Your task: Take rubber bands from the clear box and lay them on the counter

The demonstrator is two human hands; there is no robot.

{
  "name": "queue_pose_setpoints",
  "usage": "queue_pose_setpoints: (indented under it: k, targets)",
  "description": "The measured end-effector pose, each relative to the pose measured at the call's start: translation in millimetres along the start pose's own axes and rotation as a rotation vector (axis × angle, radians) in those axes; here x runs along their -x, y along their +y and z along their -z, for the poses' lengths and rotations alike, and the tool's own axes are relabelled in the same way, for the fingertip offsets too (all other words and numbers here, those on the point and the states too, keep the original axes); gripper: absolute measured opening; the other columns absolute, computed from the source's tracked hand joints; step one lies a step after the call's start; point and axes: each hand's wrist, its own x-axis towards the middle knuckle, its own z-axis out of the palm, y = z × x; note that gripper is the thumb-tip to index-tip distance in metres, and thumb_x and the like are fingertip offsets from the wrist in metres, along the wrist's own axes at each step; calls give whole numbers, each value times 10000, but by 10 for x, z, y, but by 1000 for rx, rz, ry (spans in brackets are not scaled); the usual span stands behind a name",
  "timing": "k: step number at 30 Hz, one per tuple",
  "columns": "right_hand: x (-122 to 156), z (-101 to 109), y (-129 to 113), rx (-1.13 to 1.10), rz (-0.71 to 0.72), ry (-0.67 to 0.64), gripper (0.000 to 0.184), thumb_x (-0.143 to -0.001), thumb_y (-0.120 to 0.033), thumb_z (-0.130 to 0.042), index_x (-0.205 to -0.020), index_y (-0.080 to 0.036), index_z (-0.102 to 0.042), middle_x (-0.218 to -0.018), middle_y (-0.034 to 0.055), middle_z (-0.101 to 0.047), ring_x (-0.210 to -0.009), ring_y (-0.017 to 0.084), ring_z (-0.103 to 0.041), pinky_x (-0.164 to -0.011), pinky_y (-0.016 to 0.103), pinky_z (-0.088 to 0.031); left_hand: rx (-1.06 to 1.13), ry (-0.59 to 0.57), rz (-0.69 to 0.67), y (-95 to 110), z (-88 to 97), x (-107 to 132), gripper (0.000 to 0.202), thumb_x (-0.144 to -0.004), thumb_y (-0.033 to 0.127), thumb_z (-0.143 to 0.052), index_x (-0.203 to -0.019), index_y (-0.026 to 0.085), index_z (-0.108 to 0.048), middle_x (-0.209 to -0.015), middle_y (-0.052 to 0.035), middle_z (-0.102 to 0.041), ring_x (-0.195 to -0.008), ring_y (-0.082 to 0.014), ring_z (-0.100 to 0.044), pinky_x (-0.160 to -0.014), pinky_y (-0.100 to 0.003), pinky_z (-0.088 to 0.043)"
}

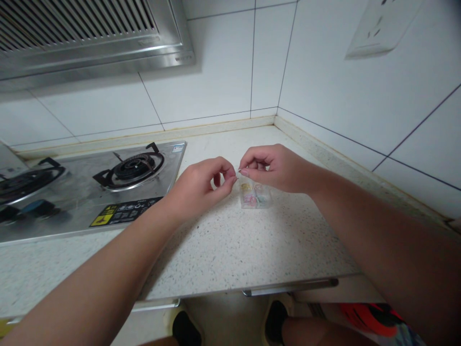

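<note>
Both my hands meet over the speckled countertop point(223, 250). My left hand point(200, 185) is closed in a pinch, thumb against fingertips. My right hand point(275, 167) is pinched too, its fingertips almost touching the left ones. Whatever sits between the two pinches is too small to name. Just below my right hand stands a small clear plastic box point(255, 196) with tiny coloured items inside, yellow, pink and pale green. Neither hand touches the box.
A steel gas hob point(90, 192) with two burners lies at the left. Tiled walls form a corner at the back right, with a socket point(378, 26) high up. A range hood point(90, 38) hangs top left. Drawer handles line the counter's front edge.
</note>
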Motion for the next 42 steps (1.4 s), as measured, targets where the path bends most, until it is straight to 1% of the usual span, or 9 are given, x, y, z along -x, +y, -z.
queue_pose_setpoints:
  k: [6,9,11,13,18,24,28,33,42]
  targets:
    - [0,-3,5,-14,-11,24,123,-918,-263,-667,-879,-146,-677,-640,-32,-532,-568,99,-443,-506,236,-331,-58,18,-42,-58,32,11,106,-896,179,-681,-998,184,-651,-840,9,-674,-665,-86,-588,-580,-218,-452]
    - [1,-5,9,-24,-18,27,124,-925,-262,-662,-875,-148,-667,-627,-39,-508,-559,97,-428,-497,234,-321,-70,53,-76,-79,29,15,187,-891,171,-705,-1066,183,-641,-864,3,-670,-676,-89,-591,-594,-222,-464]
    - [2,-6,11,-30,-22,19,134,-931,-271,-662,-876,-149,-664,-619,-43,-499,-553,96,-418,-490,234,-313,-64,83,-100,-79,16,14,196,-898,157,-705,-1080,186,-639,-873,2,-664,-684,-89,-591,-603,-221,-468]
    - [2,-8,8,-34,-25,14,142,-936,-278,-659,-875,-149,-664,-615,-45,-491,-548,95,-409,-484,235,-303,-58,91,-132,-74,2,8,179,-907,137,-694,-1071,190,-646,-888,-1,-657,-692,-85,-587,-612,-217,-469]
    - [-3,-17,-11,-66,-65,-6,151,-938,-279,-646,-856,-153,-657,-606,-50,-472,-541,94,-396,-477,235,-293,-57,57,-219,-78,9,-9,157,-922,77,-642,-1027,188,-678,-920,-17,-640,-736,-90,-586,-647,-216,-477]
    - [2,-15,-21,-97,-102,-103,137,-923,-271,-639,-859,-152,-661,-630,-36,-524,-555,98,-428,-492,231,-324,-47,69,-295,-65,38,0,101,-928,125,-659,-988,184,-713,-914,-35,-628,-776,-116,-594,-669,-244,-500]
    - [2,-9,-24,-91,-96,-95,130,-919,-267,-640,-865,-151,-663,-631,-35,-521,-560,101,-428,-492,230,-324,-22,61,-273,-29,45,3,93,-931,141,-652,-989,190,-705,-919,-34,-639,-758,-110,-594,-660,-238,-509]
    - [1,-4,-31,-93,-94,-97,125,-921,-272,-651,-887,-154,-671,-647,-31,-530,-573,104,-440,-508,235,-332,-20,95,-242,12,64,-7,87,-922,129,-632,-949,194,-684,-881,-30,-647,-758,-119,-610,-648,-235,-518]
    - [10,-7,-3,-97,-60,-135,122,-916,-268,-661,-922,-148,-684,-686,-19,-565,-588,105,-458,-524,233,-351,-30,102,-235,3,54,-10,87,-915,125,-643,-961,184,-687,-876,-31,-642,-758,-118,-598,-643,-236,-507]
